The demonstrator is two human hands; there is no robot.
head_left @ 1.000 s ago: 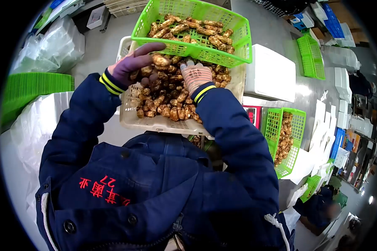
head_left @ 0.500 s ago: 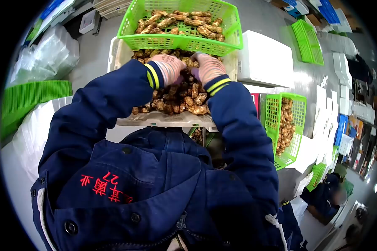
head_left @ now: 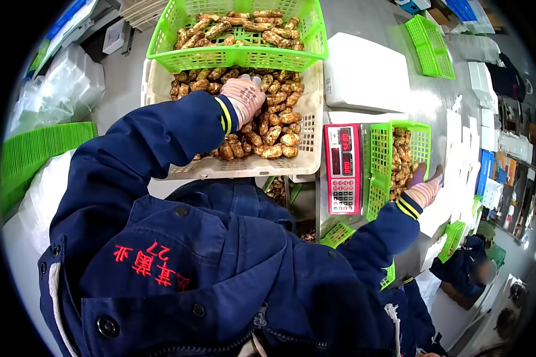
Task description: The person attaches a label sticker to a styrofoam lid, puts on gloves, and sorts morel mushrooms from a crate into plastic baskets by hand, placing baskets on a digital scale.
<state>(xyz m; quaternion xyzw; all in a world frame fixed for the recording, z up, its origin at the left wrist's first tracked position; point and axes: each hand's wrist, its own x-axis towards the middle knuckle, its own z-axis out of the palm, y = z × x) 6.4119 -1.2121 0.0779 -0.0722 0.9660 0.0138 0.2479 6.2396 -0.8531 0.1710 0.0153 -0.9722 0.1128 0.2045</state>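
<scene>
My left hand (head_left: 244, 99), in a striped glove, is over stubby brown mushrooms (head_left: 273, 134) in a white plastic crate (head_left: 311, 134). Its fingers curl down among the mushrooms; whatever they grip is hidden. My right hand (head_left: 424, 188), gloved too, is at the near right corner of a small green basket (head_left: 378, 178). Its thumb and fingers are apart, with nothing seen between them. Mushrooms (head_left: 401, 157) fill part of this basket. Left of the basket, a red scale (head_left: 343, 169) shows lit red digits.
A larger green basket (head_left: 238, 58) with longer mushrooms rests across the crate's far side. A white foam box (head_left: 366, 71) stands right of it. Stacked green sheets (head_left: 41, 157) and plastic bags (head_left: 65, 83) are at left. Another person (head_left: 461, 265) is at lower right.
My right hand has left the crate and moved right to the small green basket. The scale has come into view. My left hand remains among the mushrooms.
</scene>
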